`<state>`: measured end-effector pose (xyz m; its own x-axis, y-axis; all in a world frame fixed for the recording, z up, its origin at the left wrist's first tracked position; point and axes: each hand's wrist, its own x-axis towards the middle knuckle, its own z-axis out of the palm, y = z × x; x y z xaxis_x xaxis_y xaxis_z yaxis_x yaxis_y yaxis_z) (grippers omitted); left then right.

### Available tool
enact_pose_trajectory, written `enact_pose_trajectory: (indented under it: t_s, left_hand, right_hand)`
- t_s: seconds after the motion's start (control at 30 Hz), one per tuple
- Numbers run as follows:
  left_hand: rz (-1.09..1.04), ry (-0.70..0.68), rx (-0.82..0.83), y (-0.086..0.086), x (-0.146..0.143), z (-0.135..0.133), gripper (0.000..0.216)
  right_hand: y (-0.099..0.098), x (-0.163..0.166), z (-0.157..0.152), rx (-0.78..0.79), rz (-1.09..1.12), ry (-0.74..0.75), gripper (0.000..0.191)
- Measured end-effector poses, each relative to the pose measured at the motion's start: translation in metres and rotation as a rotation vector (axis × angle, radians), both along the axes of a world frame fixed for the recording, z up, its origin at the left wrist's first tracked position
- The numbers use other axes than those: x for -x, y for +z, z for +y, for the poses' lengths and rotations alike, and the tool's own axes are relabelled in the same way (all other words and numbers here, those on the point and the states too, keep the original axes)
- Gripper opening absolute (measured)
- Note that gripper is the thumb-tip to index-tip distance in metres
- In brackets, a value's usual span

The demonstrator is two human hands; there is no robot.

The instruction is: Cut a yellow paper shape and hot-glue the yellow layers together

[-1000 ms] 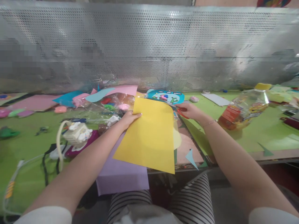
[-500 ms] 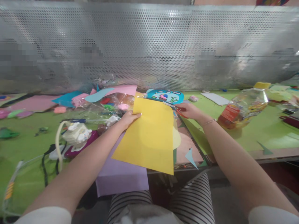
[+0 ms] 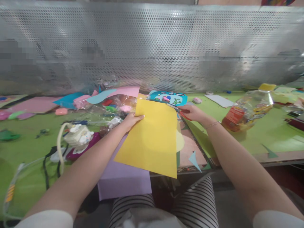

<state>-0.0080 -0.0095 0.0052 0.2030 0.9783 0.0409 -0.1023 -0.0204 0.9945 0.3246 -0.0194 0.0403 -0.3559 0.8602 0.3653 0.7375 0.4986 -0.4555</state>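
Note:
A sheet of yellow paper (image 3: 152,139) hangs tilted over the table's front edge. My left hand (image 3: 133,121) pinches its left side, thumb on top. At the sheet's upper right corner my right hand (image 3: 192,113) is closed around the orange handles of a pair of scissors (image 3: 185,116). The blades lie along the paper's top right edge; whether they are apart I cannot tell. Beneath the yellow sheet, a purple sheet (image 3: 124,183) droops over the edge. A blue card with a cartoon picture (image 3: 181,99) lies just behind the scissors.
A plastic bottle of amber liquid (image 3: 247,109) stands at right. On the left are a power adapter (image 3: 78,137) and cables. Pink paper (image 3: 125,91) and clear plastic wrap lie behind my left hand. A pale blue scrap (image 3: 195,161) rests by the edge. A perforated metal screen (image 3: 152,47) closes the back.

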Motion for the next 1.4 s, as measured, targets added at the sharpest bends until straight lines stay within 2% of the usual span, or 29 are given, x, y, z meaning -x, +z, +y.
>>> enact_pose_trajectory:
  t_s: [0.4,0.67,0.8,0.93,1.07,1.23,1.4]
  left_hand:
    - [0.045,-0.036,-0.011,-0.002,0.002,0.002,0.04]
    - [0.058,-0.032,-0.008,-0.004,0.002,0.005,0.04]
    - [0.195,-0.048,-0.028,-0.002,0.001,0.001,0.037]
    - [0.319,-0.124,-0.044,0.002,0.001,-0.004,0.037]
    - [0.231,-0.097,-0.01,0.004,-0.001,-0.005,0.037]
    - [0.068,-0.051,0.024,0.007,-0.002,-0.005,0.038]
    - [0.04,-0.03,-0.011,0.008,-0.003,-0.006,0.037]
  right_hand:
    - [0.002,0.002,-0.001,-0.072,-0.082,0.009,0.037]
    - [0.003,0.009,-0.004,-0.074,-0.06,-0.042,0.035]
    - [0.0,0.015,-0.003,-0.071,0.078,-0.084,0.039]
    - [-0.006,0.028,-0.003,0.094,0.348,-0.009,0.042]
    - [-0.007,0.04,-0.007,0.26,0.51,0.084,0.039]
    - [-0.005,0.039,-0.006,0.279,0.687,0.022,0.038]
    - [-0.003,0.038,-0.005,0.296,0.81,-0.048,0.038]
